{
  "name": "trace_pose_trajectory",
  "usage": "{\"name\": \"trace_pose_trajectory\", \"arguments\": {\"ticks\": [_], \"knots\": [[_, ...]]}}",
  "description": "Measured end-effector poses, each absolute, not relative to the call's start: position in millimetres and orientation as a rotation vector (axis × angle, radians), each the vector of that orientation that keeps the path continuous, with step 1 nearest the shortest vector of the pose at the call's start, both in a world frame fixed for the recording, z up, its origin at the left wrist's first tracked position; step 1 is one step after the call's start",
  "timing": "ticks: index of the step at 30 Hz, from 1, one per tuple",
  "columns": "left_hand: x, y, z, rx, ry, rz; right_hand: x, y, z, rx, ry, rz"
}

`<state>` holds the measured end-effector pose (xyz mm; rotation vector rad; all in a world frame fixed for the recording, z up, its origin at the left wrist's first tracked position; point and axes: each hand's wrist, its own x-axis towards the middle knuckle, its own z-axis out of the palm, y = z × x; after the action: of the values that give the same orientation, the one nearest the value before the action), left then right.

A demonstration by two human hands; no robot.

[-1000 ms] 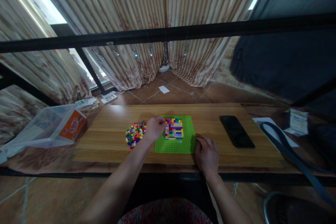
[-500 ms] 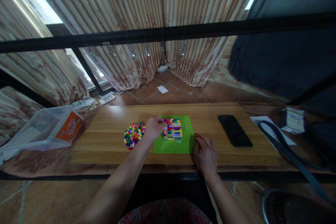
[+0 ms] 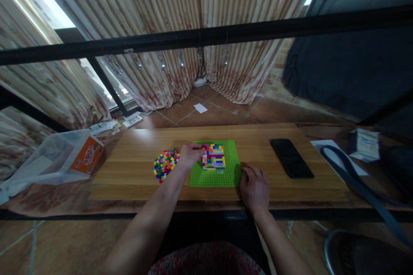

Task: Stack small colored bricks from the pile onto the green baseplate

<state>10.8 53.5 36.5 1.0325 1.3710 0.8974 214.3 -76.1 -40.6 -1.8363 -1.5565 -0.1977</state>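
Observation:
A green studded baseplate (image 3: 206,179) lies on the wooden board, carrying a low square build of multicoloured toy bricks (image 3: 213,157). My left hand (image 3: 190,154) reaches over the plate's left part, with thumb and fingers pinched together at the build's left edge. Whatever is between those fingertips is too small to make out. Beside that forearm, a loose pile of small coloured bricks (image 3: 164,164) is partly covered by the wrist. My right hand (image 3: 254,184) rests on the board with curled fingers, its thumb and forefinger closed on the plate's right edge.
A black phone (image 3: 292,158) lies on the wooden board (image 3: 129,180) to the right. Further right are a dark strap (image 3: 342,165) and papers. A clear plastic box (image 3: 54,154) with an orange label stands at the left. A black rail (image 3: 200,34) crosses behind.
The whole view has shifted slightly. My left hand stays at the build's left edge with its fingers pinched, and my right hand keeps its place at the plate's edge.

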Motion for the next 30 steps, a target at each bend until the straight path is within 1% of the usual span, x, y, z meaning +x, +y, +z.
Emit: {"name": "trace_pose_trajectory", "arguments": {"ticks": [9,13,18,23,30], "knots": [[12.3,59.5,23.8,1.349,1.577,0.906,216.9,-75.4,-45.8,-1.828,-1.573,-0.218],[9.0,53.0,24.9,1.379,1.527,0.937,217.7,-75.1,-46.0,-1.795,-1.586,-0.228],[-4.3,39.8,26.9,1.270,1.438,1.024,217.7,-75.2,-44.9,-1.783,-1.596,-0.243],[-38.4,11.7,27.0,1.206,1.358,1.122,218.3,-75.2,-45.1,-1.773,-1.588,-0.246],[-112.2,-43.1,19.4,1.188,1.631,1.175,221.7,-76.7,-47.6,-1.773,-1.613,-0.256]]}}
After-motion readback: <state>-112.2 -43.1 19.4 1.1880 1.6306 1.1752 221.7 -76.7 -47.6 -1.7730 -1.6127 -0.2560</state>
